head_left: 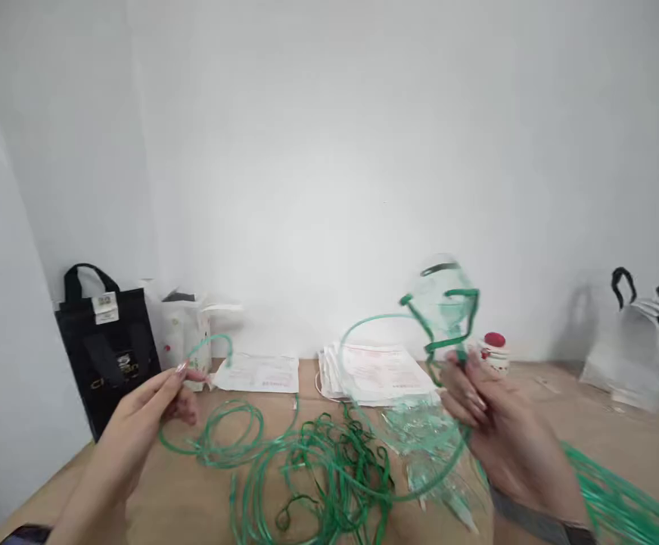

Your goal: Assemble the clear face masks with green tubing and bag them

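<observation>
In my right hand (485,397) is a clear oxygen mask (446,303), raised upright and gripped at its base. A green elastic strap (465,333) hangs across the mask. Thin green tubing (355,329) loops from near that hand down toward the table. My left hand (164,397) is closed in a pinch on the green tubing near one end (228,350), which curves up past the fingertips. Coils of tubing (255,484) lie between the hands, with a tangle of dark green straps (363,462). Clear plastic masks (420,424) are heaped below my right hand; their edges are blurred.
White printed packets (386,371) are stacked near the wall, with another packet (261,372) left of them. A black bag (110,356) stands far left, beside a white carton (187,329). A red-lidded jar (495,352), a clear bag (635,348) and bundled green tubing (627,496) are at right.
</observation>
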The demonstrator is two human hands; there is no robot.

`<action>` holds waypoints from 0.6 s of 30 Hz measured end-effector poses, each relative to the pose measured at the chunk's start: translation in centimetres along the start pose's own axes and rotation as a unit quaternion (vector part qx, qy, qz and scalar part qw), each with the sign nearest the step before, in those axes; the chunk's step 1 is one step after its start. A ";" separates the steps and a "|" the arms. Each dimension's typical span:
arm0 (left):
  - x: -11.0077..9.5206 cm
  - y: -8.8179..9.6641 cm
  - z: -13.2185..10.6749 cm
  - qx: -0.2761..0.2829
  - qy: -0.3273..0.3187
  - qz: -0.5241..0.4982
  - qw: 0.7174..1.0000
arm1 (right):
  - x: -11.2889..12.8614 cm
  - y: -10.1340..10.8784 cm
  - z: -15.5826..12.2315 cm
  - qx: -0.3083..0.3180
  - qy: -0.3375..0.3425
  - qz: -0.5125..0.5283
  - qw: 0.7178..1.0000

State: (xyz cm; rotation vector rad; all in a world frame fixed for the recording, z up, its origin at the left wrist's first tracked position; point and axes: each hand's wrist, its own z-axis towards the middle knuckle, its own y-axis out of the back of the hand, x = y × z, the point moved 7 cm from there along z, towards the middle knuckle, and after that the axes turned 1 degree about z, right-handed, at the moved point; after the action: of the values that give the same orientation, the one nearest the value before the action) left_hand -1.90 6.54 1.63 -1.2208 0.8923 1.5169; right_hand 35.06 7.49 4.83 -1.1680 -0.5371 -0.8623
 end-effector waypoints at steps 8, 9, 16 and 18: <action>0.3 -7.1 -0.7 0.170 0.023 -0.054 0.984 | -4.2 -5.2 -1.7 0.137 -0.086 -0.073 0.984; 0.4 -8.2 -1.3 0.212 0.037 -0.066 0.974 | -4.6 -5.4 -1.8 0.149 -0.086 -0.095 0.980; 1.2 -10.9 -2.8 0.287 0.053 -0.110 0.950 | -4.4 -6.5 -2.6 0.236 -0.001 -0.342 0.909; 1.5 -11.4 -3.4 0.328 0.070 -0.110 0.936 | -4.2 -7.5 -3.3 0.281 0.037 -0.408 0.868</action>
State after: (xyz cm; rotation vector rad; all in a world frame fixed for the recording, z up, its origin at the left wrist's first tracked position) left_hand 9.93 6.87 -0.35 -0.8938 1.1903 0.8477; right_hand 26.34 4.59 4.76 -0.3305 -1.1710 -1.3373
